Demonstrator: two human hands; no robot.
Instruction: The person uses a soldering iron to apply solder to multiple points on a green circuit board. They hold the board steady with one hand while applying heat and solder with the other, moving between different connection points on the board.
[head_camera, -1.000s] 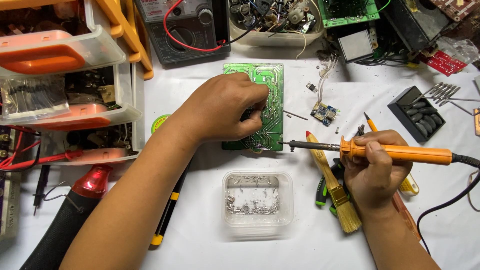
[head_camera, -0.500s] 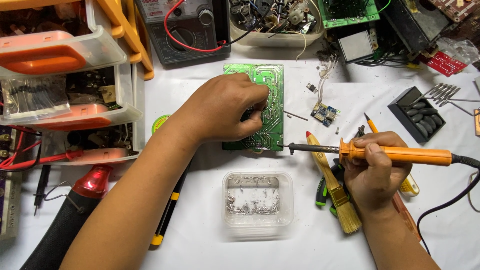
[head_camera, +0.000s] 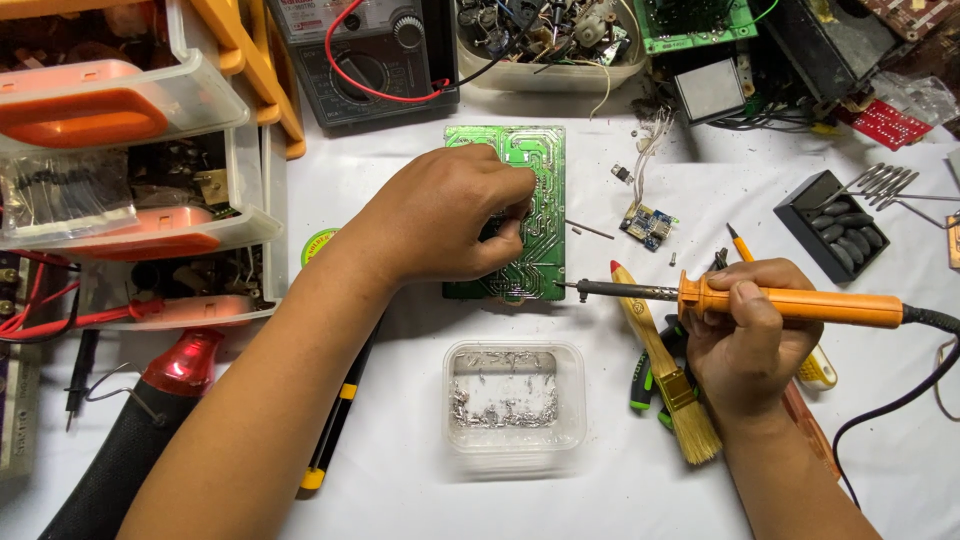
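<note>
Iron tip now held at the near edge of the board; barely shifted over the last second.

Near: clear tub of metal scraps sits untouched on the white table. Right hand is closed around the orange soldering iron, its tip brought level and just touching the lower right edge of the green circuit board. Left hand is kept pressed on the board, fingertips pinched; whether anything is held between them cannot be told. Paintbrush lies beside the right hand. Far: multimeter unmoved. Work judged at the soldering stage.
</note>
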